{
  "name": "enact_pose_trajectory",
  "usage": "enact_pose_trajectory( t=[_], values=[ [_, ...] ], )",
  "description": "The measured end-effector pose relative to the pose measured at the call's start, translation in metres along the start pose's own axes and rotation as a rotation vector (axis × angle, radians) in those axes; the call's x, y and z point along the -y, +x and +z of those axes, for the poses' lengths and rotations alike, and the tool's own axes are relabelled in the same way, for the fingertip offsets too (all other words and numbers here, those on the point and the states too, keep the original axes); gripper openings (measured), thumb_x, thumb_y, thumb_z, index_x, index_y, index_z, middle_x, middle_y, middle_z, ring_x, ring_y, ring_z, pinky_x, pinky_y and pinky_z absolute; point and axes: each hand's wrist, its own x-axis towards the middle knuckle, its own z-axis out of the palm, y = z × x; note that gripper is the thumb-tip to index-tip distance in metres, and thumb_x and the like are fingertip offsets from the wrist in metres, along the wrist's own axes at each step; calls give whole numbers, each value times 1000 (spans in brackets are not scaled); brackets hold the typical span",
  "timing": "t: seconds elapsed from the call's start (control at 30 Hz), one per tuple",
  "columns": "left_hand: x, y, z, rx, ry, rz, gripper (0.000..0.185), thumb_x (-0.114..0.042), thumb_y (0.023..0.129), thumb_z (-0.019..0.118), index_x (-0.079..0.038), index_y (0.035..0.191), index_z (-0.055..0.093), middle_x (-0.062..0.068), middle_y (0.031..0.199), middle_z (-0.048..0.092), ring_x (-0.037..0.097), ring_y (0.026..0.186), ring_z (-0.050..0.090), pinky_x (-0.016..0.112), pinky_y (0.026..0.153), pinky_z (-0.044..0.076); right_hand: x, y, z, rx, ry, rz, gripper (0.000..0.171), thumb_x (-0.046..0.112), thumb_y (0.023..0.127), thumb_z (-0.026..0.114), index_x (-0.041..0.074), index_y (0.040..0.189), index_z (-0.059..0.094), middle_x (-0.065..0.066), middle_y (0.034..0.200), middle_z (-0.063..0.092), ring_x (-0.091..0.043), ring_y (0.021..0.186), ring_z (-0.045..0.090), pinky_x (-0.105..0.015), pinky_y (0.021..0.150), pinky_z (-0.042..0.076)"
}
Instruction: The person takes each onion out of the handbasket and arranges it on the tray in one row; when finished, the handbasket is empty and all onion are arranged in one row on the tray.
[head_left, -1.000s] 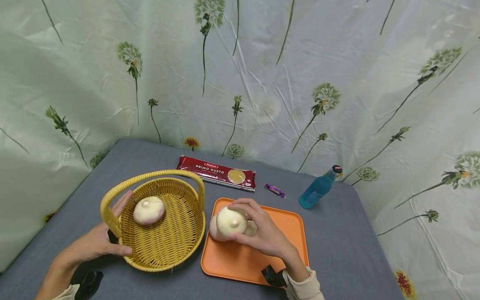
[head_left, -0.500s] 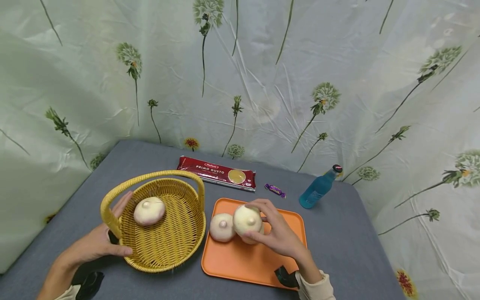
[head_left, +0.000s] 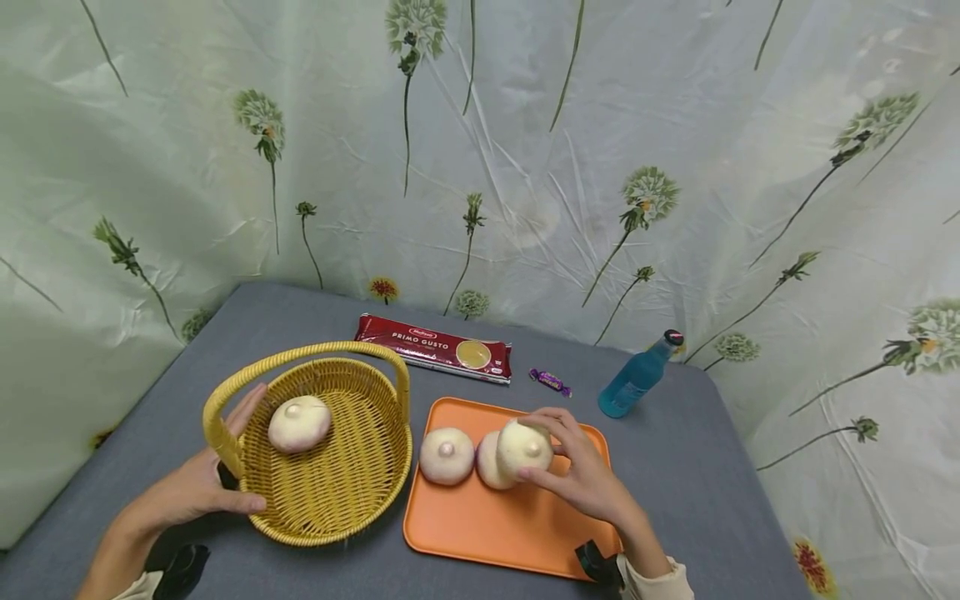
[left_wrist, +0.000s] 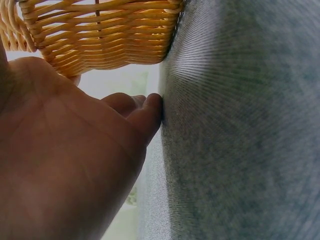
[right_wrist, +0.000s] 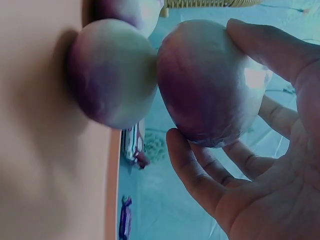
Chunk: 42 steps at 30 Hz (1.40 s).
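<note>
- A left hand [head_left: 197, 487] is resting open against the outer wall of a yellow wicker basket [head_left: 352, 492] at the basket's 9 o'clock side, fingers straight along the weave and thumb lying on the grey table [head_left: 697, 467]; in the left wrist view the fingertips [left_wrist: 150, 107] are touching the tabletop just under the basket's base.
- One pale, pink-tinged onion [head_left: 299, 423] is lying inside the basket, toward its 10 o'clock edge.
- An orange tray [head_left: 495, 525] is sitting just beside the basket at 3 o'clock, carrying two onions: a round one [head_left: 446, 456] near its left rim and a second [head_left: 487, 462] partly hidden behind the raised bulb.
- A right hand [head_left: 581, 475] is gripping a smooth, creamy-white onion [head_left: 525, 448] with a small nub at its centre, fingers curled round it, holding it just above the tray and touching or nearly touching the hidden one; the right wrist view leaves that unclear.
- At the tray's 12 o'clock, a red pasta packet [head_left: 435, 346], a purple sweet [head_left: 550, 381] and a blue bottle [head_left: 636, 379] are lying or standing near the floral curtain [head_left: 525, 150].
- Both forearms are being cut off by the lower frame edge.
</note>
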Motion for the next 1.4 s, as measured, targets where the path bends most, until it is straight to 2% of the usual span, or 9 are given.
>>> enact_pose_trajectory(
  t=[0.2, 0.4, 0.57, 0.67, 0.8, 0.93, 1.13, 1.2, 1.4],
  values=[
    [1, -1, 0, 2, 8, -19, 128, -5, 74, 81, -28, 162, -9, -1, 168, -18, -12, 143, -12, 11, 105, -6, -6, -6, -4, -7, -2, 44, 55, 36, 87, 78, 30, 137, 55, 3, 140, 50, -22, 128, 48, -36, 89, 54],
    [0, 0, -1, 4, 8, -27, 128, -4, 75, 81, -30, 161, -10, 0, 168, -18, -12, 142, -12, 9, 104, -6, -12, -10, -8, -23, -14, 59, 55, 36, 87, 78, 29, 136, 55, 1, 140, 51, -23, 127, 49, -34, 88, 54],
    [1, 0, 0, 8, -9, -38, 128, -5, 75, 81, -31, 161, -10, 3, 168, -19, -9, 143, -14, 17, 108, -8, -19, -13, -12, -26, -12, 71, 55, 34, 86, 80, 28, 135, 55, 1, 137, 54, -23, 124, 50, -32, 87, 55],
    [1, 0, 0, 8, -10, -44, 128, -5, 76, 81, -31, 161, -10, -1, 168, -19, -10, 143, -14, 21, 110, -10, -23, -13, -15, -24, -1, 84, 55, 32, 85, 81, 27, 134, 56, 0, 135, 55, -22, 118, 53, -32, 88, 55],
    [0, 0, 0, 9, 0, -30, 126, -6, 77, 80, -30, 161, -10, -1, 168, -19, -13, 142, -12, 13, 109, -5, -29, -13, -18, 2, 8, 116, 56, 32, 86, 80, 25, 135, 55, -2, 133, 55, -25, 114, 56, -34, 89, 55],
    [0, 1, 0, 3, 21, 0, 127, -5, 75, 81, -28, 162, -9, 2, 168, -18, -14, 142, -9, 0, 99, 4, -37, -13, -20, 32, -15, 136, 55, 33, 89, 77, 22, 137, 53, -8, 133, 55, -30, 117, 55, -42, 91, 55],
    [-1, 1, 0, 4, 26, -7, 127, -5, 75, 81, -28, 162, -9, 1, 168, -18, -15, 142, -10, 1, 99, 3, -45, -14, -22, 48, -47, 159, 54, 34, 89, 76, 22, 137, 53, -8, 132, 55, -30, 119, 54, -47, 93, 54],
    [-1, 2, -1, 0, 31, -6, 129, -5, 74, 82, -29, 162, -9, 5, 168, -18, -13, 143, -11, 1, 100, 2, -46, -14, -21, 55, -49, 170, 55, 35, 89, 76, 23, 137, 53, -9, 133, 54, -31, 120, 53, -47, 93, 53],
    [-3, 0, -1, -3, 55, 1, 130, -5, 73, 83, -29, 162, -9, 5, 168, -18, -13, 142, -10, -1, 97, 6, -49, -15, -20, 136, 12, 204, 58, 34, 91, 75, 17, 140, 50, -16, 141, 46, -38, 121, 54, -51, 93, 52]
  ],
)
